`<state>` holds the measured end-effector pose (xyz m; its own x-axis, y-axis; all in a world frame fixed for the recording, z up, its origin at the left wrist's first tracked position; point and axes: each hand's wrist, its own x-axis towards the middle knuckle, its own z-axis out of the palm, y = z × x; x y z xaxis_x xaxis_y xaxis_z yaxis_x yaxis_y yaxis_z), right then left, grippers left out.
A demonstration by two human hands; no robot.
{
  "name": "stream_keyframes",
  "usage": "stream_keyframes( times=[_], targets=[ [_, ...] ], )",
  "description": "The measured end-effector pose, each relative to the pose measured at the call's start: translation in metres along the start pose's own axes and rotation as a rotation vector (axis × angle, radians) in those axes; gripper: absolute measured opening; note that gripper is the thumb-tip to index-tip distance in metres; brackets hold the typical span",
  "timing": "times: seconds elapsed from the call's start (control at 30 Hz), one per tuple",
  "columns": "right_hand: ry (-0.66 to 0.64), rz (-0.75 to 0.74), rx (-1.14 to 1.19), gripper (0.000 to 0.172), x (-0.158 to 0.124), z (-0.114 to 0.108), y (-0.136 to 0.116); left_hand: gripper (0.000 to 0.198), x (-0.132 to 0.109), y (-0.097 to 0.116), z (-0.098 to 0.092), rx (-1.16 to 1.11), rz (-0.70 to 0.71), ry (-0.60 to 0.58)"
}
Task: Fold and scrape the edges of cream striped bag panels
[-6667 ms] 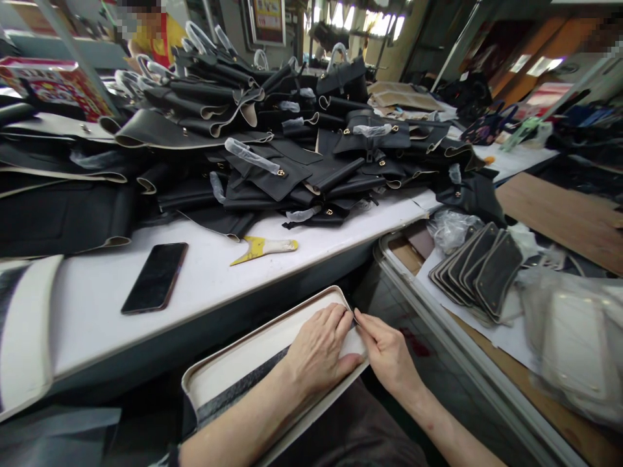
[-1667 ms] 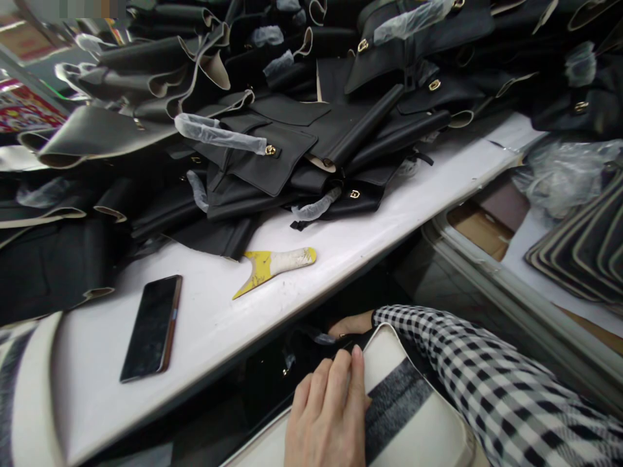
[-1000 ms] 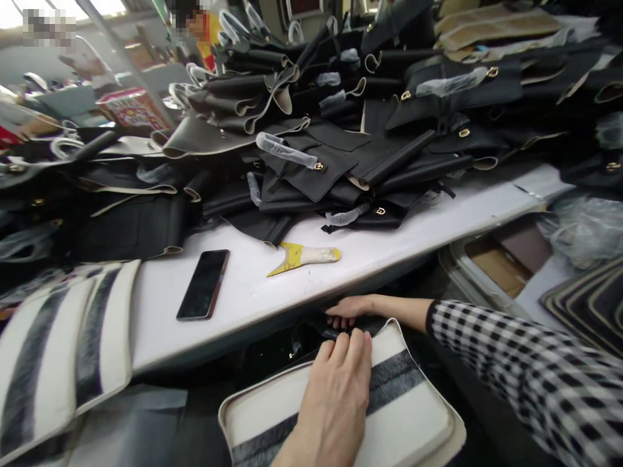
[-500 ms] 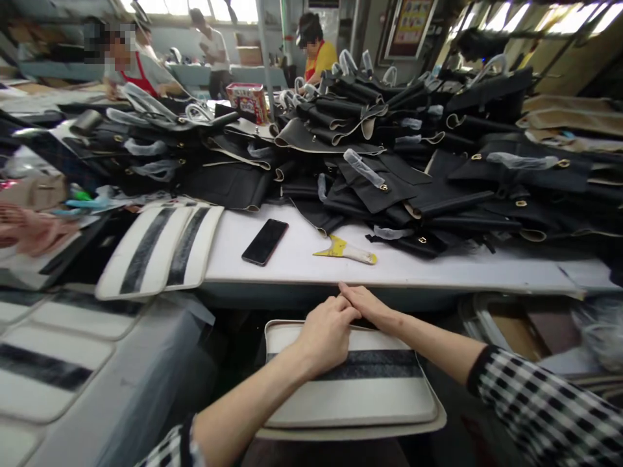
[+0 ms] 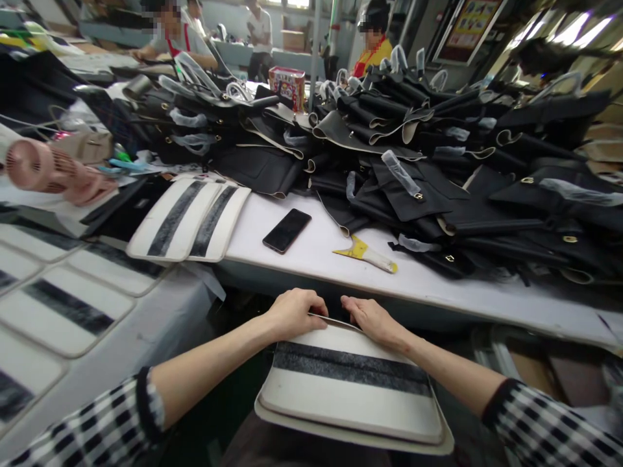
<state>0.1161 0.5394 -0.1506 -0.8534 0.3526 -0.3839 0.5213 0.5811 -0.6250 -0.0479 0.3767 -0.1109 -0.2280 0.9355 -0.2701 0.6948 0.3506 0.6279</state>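
Note:
White panels [image 5: 350, 395] with a dark stripe across them lie stacked at my lap, their far edge towards the bench. My left hand [image 5: 298, 312] is closed on the far left edge of the top panel, its thumb lying on the white face and its fingers bent over the edge. At the far right edge of the same panel is my right hand [image 5: 374, 320], fingers curled round the rim and partly hidden. A gap separates the two hands.
On the white bench [image 5: 311, 275] lie a phone [image 5: 287, 230], a yellow-and-white pointed tool [image 5: 365, 253] and more striped panels [image 5: 175, 217]. Black leather bag pieces [image 5: 413, 188] are heaped behind. Further panels [image 5: 68, 305] cover a left-hand surface, below a pink fan [image 5: 53, 168]. People work beyond.
My hands, formerly together at the panel's far edge, have come apart; the left moved left along the edge. The camera view has swung left.

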Motion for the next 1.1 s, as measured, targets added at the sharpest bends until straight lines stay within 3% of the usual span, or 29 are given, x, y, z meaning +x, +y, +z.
stream_keyframes(
  times=[0.23, 0.8, 0.97, 1.1],
  targets=[
    [0.002, 0.030, -0.133, 0.064, 0.002, 0.003, -0.006, 0.017, -0.007, -0.011, 0.007, 0.046, 0.202, 0.069],
    [-0.046, -0.031, -0.240, 0.064, 0.014, 0.019, -0.045, 0.010, -0.012, -0.011, -0.001, -0.028, 0.140, 0.076],
    [-0.049, -0.035, -0.232, 0.064, 0.019, 0.025, -0.053, 0.022, -0.016, -0.035, -0.005, -0.268, 0.118, 0.005],
    [-0.042, -0.033, -0.229, 0.066, 0.022, 0.028, -0.058, 0.037, -0.031, -0.065, -0.005, -0.654, 0.036, -0.051]
  ],
)
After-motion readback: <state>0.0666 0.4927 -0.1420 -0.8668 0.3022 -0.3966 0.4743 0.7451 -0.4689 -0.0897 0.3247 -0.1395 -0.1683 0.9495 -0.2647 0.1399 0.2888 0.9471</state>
